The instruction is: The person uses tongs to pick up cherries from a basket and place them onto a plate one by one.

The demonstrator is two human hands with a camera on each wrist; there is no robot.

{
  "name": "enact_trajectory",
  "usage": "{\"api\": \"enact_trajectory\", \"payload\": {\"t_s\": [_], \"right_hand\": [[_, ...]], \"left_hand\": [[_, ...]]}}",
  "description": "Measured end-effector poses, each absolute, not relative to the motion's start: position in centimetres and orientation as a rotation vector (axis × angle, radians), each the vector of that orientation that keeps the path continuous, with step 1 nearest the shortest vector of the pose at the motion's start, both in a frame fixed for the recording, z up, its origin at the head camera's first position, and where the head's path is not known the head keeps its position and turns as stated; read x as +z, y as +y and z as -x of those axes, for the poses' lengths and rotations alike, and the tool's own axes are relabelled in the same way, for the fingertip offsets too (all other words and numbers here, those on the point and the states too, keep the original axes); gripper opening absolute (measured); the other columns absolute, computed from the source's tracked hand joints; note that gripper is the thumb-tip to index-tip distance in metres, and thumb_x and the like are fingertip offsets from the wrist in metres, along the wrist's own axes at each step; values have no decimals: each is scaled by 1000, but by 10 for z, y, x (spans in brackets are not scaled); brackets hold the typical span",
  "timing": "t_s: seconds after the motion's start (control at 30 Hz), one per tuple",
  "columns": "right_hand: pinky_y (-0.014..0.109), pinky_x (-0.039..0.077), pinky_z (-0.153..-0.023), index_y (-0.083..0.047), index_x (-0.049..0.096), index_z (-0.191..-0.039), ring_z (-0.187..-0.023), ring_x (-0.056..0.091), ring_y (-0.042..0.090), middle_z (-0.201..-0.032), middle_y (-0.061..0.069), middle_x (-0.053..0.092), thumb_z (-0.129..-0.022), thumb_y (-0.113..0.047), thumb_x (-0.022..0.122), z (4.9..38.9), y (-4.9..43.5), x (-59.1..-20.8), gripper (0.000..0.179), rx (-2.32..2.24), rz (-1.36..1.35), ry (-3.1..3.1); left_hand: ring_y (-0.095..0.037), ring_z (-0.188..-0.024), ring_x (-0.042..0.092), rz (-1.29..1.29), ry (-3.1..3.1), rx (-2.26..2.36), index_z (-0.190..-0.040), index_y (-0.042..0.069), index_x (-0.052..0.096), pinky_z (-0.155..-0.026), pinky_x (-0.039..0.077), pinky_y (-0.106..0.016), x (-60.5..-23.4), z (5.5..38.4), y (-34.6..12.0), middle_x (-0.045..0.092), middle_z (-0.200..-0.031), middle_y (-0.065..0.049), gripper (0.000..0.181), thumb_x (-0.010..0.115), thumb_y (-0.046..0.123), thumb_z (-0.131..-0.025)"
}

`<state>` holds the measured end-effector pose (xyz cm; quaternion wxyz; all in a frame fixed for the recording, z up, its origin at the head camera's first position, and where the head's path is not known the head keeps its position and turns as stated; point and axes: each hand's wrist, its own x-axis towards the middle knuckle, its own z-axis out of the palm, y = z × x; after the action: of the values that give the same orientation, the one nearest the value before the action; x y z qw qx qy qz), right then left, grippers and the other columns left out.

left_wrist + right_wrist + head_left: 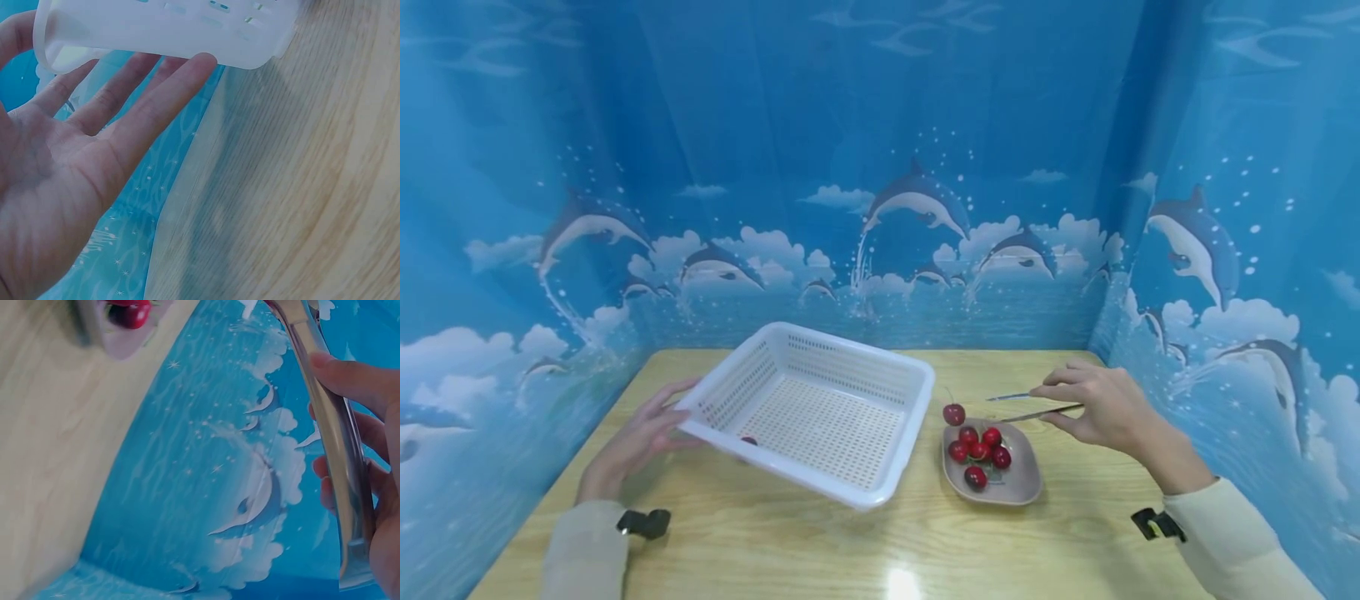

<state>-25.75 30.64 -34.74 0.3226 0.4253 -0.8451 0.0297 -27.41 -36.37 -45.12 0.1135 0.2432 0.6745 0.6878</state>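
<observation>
My left hand (651,429) grips the white plastic basket (917,417) by its left side, thumb over the rim and fingers spread beneath (103,106). The basket is tilted and raised, with a shadow below it. One dark red cherry (748,439) shows inside, mostly hidden by the front rim. My right hand (1101,408) holds metal tongs (340,444), thumb on one arm, fingers on the other. A stemmed cherry (953,414) appears just beyond the tongs' far end; I cannot tell whether they pinch it. Below, several cherries (979,451) lie on a small pinkish plate (1018,487).
The light wooden table (760,542) runs under everything. Blue dolphin-print curtains (880,125) enclose it at the back and both sides. The plate stands close to the basket's right side. Dark straps (643,523) sit on both wrists.
</observation>
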Motion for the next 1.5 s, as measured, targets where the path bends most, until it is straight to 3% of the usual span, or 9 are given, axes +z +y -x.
{"api": "enact_trajectory", "payload": {"t_s": [0.03, 0.1, 0.17, 0.27, 0.73, 1.23, 1.5], "right_hand": [[11, 37, -43, -23, 83, -100, -73, 67, 13, -89, -6, 76, -101, -66, 32, 256, 310, -350, 66, 80, -1113, -2231], [10, 35, -43, -23, 83, -101, -73, 68, 13, -89, -6, 76, -98, -60, 58, 254, 317, -355, 45, 85, -1109, -2252], [10, 33, -42, -23, 83, -100, -72, 67, 12, -89, -6, 75, -86, -46, 82, 251, 325, -360, 27, 93, -1102, -2274], [11, 33, -43, -23, 83, -99, -71, 65, 11, -87, -8, 74, -60, -20, 96, 248, 334, -366, 40, 103, -1088, -2306], [13, 37, -47, -26, 83, -96, -68, 57, -2, -85, -15, 70, -64, -22, 95, 242, 353, -378, 34, 112, -1064, -2495], [15, 40, -48, -24, 82, -103, -73, 64, 10, -90, -8, 73, -63, -29, 96, 245, 346, -376, 42, 51, -1069, -2526], [19, 48, -51, -21, 81, -110, -83, 69, 18, -98, -4, 75, -64, -31, 95, 251, 333, -364, 49, 32, -1002, -2480]], "left_hand": [[-17, -123, 67, -715, 1974, 2016, -164, 13, 21, -101, 60, -49, -451, 274, -364, 58, -144, 7, 57, 34, 2, -110], [-18, -123, 67, -721, 1966, 2019, -164, 13, 20, -101, 60, -49, -451, 274, -364, 59, -143, 6, 57, 34, 1, -110], [-18, -123, 67, -726, 1954, 2028, -164, 12, 21, -101, 60, -50, -451, 274, -364, 59, -143, 5, 57, 34, 1, -110], [-18, -123, 67, -731, 1949, 2035, -164, 12, 21, -101, 60, -49, -451, 274, -364, 58, -143, 5, 57, 34, 1, -110], [-17, -123, 67, -721, 1981, 2010, -164, 13, 21, -101, 60, -49, -451, 273, -364, 60, -143, 6, 57, 34, 2, -110], [-17, -122, 68, -710, 2004, 1998, -164, 14, 23, -101, 61, -46, -450, 273, -363, 61, -142, 6, 56, 35, 3, -110], [-17, -122, 67, -708, 1965, 2031, -163, 13, 24, -100, 61, -48, -450, 273, -362, 59, -142, 7, 56, 35, 1, -109]]}}
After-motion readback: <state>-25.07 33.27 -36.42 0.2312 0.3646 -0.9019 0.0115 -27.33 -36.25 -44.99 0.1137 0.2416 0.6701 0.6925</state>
